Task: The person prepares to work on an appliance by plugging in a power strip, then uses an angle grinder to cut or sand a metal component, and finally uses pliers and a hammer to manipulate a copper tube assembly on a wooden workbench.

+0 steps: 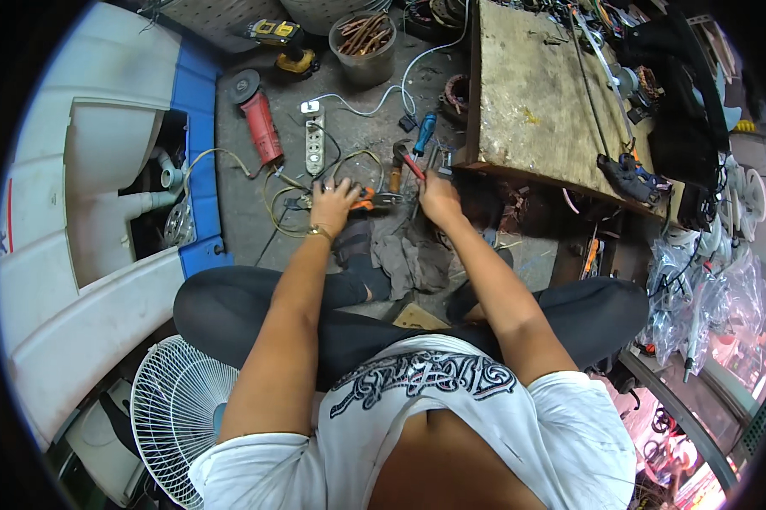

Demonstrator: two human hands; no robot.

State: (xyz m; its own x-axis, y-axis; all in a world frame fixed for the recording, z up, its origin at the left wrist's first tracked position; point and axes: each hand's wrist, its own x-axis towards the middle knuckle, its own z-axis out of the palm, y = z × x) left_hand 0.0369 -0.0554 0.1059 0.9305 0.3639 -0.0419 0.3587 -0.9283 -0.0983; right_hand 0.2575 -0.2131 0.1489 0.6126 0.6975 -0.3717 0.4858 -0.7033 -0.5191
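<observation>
My left hand (pixel 333 206) reaches down to the floor with its fingers spread, beside an orange-handled tool (pixel 363 200) and a loop of yellowish cord (pixel 278 200). What lies under its fingertips is hidden. My right hand (pixel 440 201) is closed round a red-handled tool (pixel 414 167) with a dark head; its exact kind does not show. Just beyond that hand lies a blue screwdriver (pixel 425 133). An upright copper-brown piece (pixel 395 178) stands between my hands. Below them a grey cloth (pixel 413 259) is bunched by my feet.
A white power strip (pixel 315 140), a red angle grinder (pixel 261 127) and a yellow drill (pixel 289 47) lie ahead on the left. Behind stands a bucket (pixel 364 64) of copper-coloured scraps. A wooden bench (pixel 536 93) borders the right, a fan (pixel 179 404) the lower left.
</observation>
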